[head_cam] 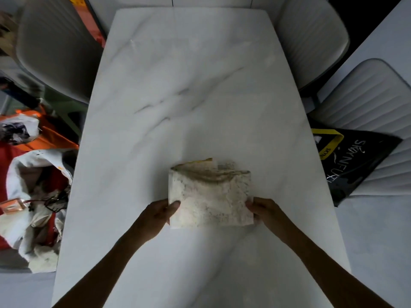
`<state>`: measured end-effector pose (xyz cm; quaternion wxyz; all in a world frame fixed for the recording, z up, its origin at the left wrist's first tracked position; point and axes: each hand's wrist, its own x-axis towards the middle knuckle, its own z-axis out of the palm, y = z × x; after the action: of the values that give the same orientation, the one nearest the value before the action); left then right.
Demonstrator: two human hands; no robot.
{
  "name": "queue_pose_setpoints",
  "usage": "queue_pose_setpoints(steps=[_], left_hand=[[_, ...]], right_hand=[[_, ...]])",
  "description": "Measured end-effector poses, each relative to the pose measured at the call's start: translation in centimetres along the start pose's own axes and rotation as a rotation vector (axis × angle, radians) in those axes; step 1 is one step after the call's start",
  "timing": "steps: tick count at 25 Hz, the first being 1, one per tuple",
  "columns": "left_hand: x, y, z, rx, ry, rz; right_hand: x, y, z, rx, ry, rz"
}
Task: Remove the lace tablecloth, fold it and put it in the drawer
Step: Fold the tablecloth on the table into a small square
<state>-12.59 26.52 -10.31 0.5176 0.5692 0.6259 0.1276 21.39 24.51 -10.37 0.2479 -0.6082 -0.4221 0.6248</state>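
Lace tablecloth (210,196), folded down to a thick small rectangle, lies on the marble table (178,85) near the person. Left hand (159,213) pinches its left edge, thumb on top; right hand (263,210) grips the right edge. To lift it well, keep both pinches through all layers so the loose far edges don't splay; no drawer is visible.

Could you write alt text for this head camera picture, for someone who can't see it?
Two hands, left and right, grip a folded lace tablecloth by its sides on a white marble table. Chairs stand around it.
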Motion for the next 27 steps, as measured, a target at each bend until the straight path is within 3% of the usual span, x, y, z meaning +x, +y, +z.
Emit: queue_pose_setpoints(steps=[3, 5, 9, 11, 16, 19, 23, 25, 27], left_hand=[[0.7, 1.1, 1.9, -0.058, 0.203, -0.084], [0.6, 1.1, 3.0, -0.08, 0.309, -0.117], [0.8, 1.0, 3.7, -0.207, 0.442, -0.151], [0.8, 1.0, 4.0, -0.221, 0.5, -0.17], [1.2, 1.1, 4.0, -0.284, 0.523, -0.283], [2.5, 2.2, 2.5, -0.422, 0.481, -0.349], [4.1, 4.2, 0.3, -0.606, 0.316, -0.47], [3.5, 5.4, -0.8, -0.604, 0.255, -0.352], [2.0, 6.0, -2.1, -0.677, 0.232, -0.094]], right_hand=[[1.5, -1.3, 2.2, -0.35, 0.309, -0.041], [1.9, -1.4, 3.4, -0.43, 0.477, -0.122], [3.3, -1.5, 3.3, -0.332, 0.543, -0.017], [4.0, -2.0, 3.4, -0.424, 0.538, 0.029], [5.8, -3.6, 4.8, -0.568, 0.672, -0.104], [7.3, -4.1, 4.7, -0.547, 0.578, -0.018], [7.6, -6.2, 2.6, -0.043, 0.28, 0.249], [6.6, -7.3, 1.2, -0.035, 0.232, 0.194], [4.6, -8.0, 0.1, -0.006, 0.266, -0.001]])
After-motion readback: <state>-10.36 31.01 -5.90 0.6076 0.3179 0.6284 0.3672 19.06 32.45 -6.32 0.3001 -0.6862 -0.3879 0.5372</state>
